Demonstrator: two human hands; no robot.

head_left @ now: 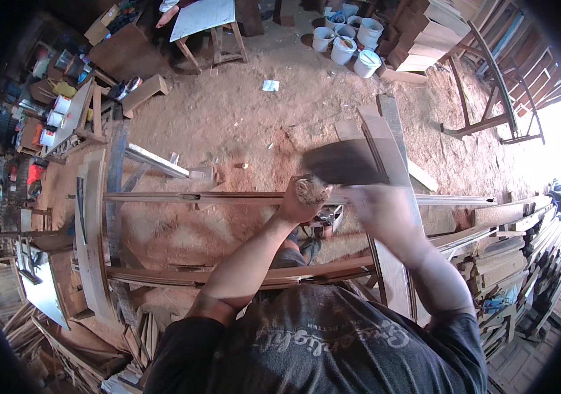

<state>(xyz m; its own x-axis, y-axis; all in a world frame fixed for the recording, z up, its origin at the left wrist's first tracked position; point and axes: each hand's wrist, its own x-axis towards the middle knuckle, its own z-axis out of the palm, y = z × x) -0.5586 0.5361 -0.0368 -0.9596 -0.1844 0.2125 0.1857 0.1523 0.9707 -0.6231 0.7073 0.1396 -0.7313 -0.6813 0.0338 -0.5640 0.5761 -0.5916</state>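
Note:
In front of my chest, my left hand [301, 200] is wrapped around an upright wooden tool handle [312, 190] with a frayed, splayed top. The handle's lower end is hidden beneath the hand. To its right, my right hand [380, 213] is smeared by motion, closed at a broad dark tool [345, 162] whose exact kind the blur hides. That dark shape hangs just beyond the frayed handle top. Below both hands, a long, narrow wooden rail [241, 197] runs crosswise, with a slot cut near its left part.
Boards [93, 249] bear the rail at left, and upright-running planks [392, 262] cross it at right. A second long rail [182, 276] lies nearer me. White buckets [343, 49] stand far off, beside stacked timber [425, 33]. Lumber [504, 262] is piled at right. A white-topped table [205, 20] stands at the back.

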